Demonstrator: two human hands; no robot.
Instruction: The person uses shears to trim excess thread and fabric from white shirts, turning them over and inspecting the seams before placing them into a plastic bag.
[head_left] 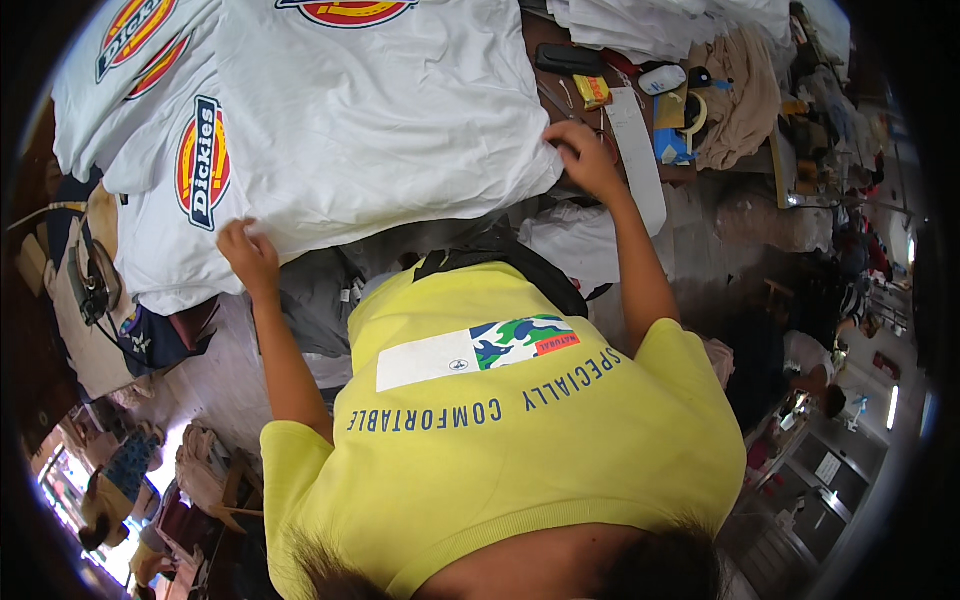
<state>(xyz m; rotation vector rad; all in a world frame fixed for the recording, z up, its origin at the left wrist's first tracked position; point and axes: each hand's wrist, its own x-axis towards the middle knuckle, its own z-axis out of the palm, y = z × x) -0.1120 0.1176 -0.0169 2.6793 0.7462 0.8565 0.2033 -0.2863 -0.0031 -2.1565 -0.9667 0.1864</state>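
- At the near left part of the white T-shirt (400, 130): left hand (250, 255), fingers bent, tips against the cloth; whether a fold is pinched, cannot tell.
- At its near right corner: right hand (585, 155), finger and thumb partly closed at the fabric; firmness of hold cannot be told.
- White T-shirt: spread on the table (679, 174), lying mostly ahead of and between both hands. Near edge slants from left hand up to right hand; right hand is nearer the corner, left hand nearer the body.
- Left of it, just beside the left hand: further white shirts, one bearing a red, yellow and black emblem (203, 165); overlapping layers here, borders hard to separate.
- Just right of the right hand: long white strip (640, 165), rounded at its near end, closest obstacle on that side.
- Beyond the right hand: black case (570, 60), yellow packet (593, 93), tape roll (697, 112), brown cloth (745, 105).
- Below the right hand: loose white cloth (575, 242).
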